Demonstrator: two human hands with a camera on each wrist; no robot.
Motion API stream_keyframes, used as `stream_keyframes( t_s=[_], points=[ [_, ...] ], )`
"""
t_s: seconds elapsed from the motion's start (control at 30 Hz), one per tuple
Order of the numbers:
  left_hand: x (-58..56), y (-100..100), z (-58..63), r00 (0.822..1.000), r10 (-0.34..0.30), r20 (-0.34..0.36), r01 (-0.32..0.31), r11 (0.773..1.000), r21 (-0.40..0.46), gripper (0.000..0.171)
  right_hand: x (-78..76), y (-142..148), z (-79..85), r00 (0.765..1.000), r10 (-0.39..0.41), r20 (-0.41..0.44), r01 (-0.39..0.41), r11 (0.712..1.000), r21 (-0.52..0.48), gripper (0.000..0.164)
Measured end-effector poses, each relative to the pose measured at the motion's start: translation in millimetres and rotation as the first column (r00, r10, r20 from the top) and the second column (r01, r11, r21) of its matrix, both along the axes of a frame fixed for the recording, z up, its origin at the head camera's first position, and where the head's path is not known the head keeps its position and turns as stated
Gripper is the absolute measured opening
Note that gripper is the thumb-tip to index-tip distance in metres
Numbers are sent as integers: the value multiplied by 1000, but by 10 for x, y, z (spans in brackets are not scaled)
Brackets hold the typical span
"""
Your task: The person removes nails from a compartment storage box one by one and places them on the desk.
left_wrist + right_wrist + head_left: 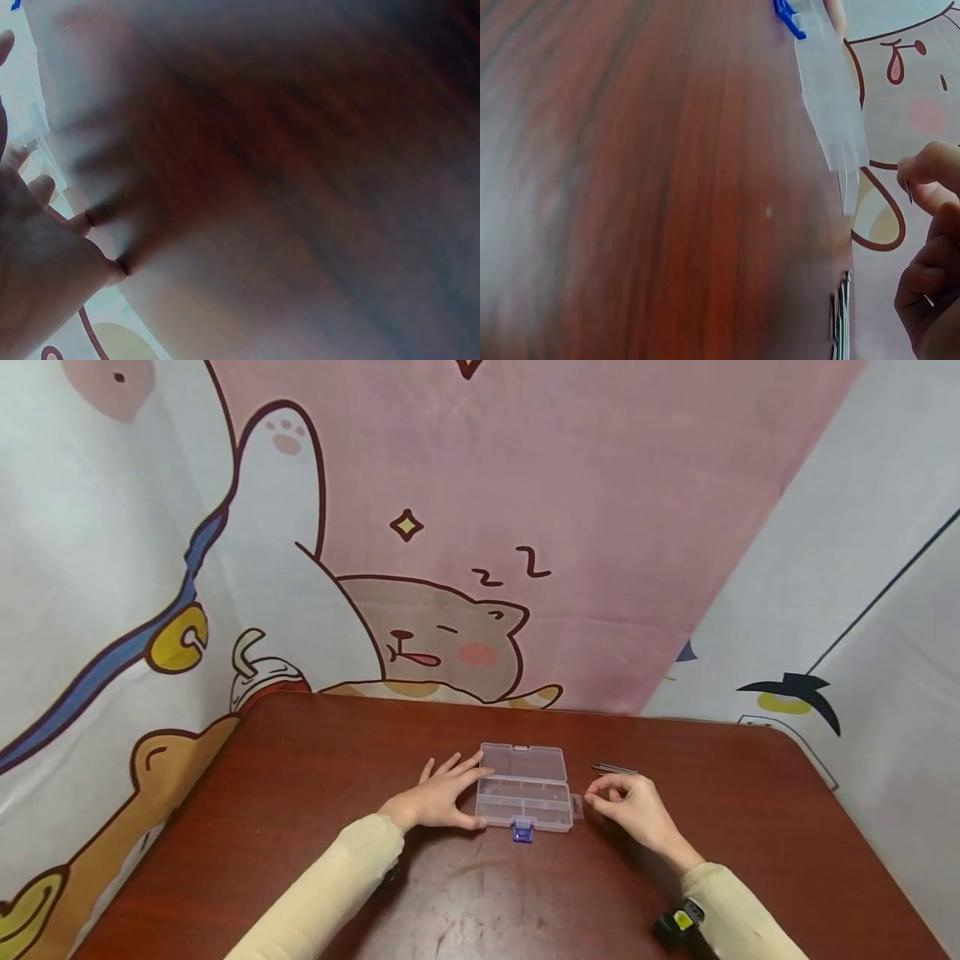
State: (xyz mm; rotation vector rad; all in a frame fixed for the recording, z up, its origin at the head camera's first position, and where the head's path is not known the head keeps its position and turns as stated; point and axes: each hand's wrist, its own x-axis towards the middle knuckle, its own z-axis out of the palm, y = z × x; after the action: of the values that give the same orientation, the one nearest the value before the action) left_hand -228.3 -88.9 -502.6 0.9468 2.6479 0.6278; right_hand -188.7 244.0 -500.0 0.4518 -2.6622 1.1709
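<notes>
A clear plastic compartment box (525,806) lies on the table with its lid (522,762) folded back and a blue latch (522,832) at its near side. My left hand (435,797), fingers spread, touches the box's left side; its thumb is by the near left corner. Just right of the box's hanging tab, my right hand (633,810) is held above the table. Between its thumb and index finger it pinches a thin dark metal pin (909,191), mostly hidden by the fingertips. Several thin metal rods (841,319) lie together on the table beyond this hand.
The brown wooden table (465,902) has a glossy top. A cartoon-printed cloth (600,568) hangs behind its far edge and along the sides. A dark wrist camera (678,922) sits at the right sleeve. The left wrist view is mostly blurred table.
</notes>
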Motion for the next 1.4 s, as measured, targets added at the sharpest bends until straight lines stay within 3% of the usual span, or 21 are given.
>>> stream_keyframes(
  t_s=[0.3,0.77,1.23,1.4],
  points=[
    [14,13,-6,1000,-8,-5,8,1000,7,79,52,198,-13,998,-9,-58,13,998,62,17],
    [23,-25,-4,1000,1,-16,-1,1000,-1,79,-19,333,-86,1000,-15,23,13,996,88,14],
    [29,-60,-22,999,0,-43,-2,999,-48,86,-41,332,-124,1000,-8,26,4,989,150,7],
    [52,-131,-18,999,26,-22,-26,1000,-15,92,-27,375,-106,999,-19,32,14,989,147,5]
  ],
)
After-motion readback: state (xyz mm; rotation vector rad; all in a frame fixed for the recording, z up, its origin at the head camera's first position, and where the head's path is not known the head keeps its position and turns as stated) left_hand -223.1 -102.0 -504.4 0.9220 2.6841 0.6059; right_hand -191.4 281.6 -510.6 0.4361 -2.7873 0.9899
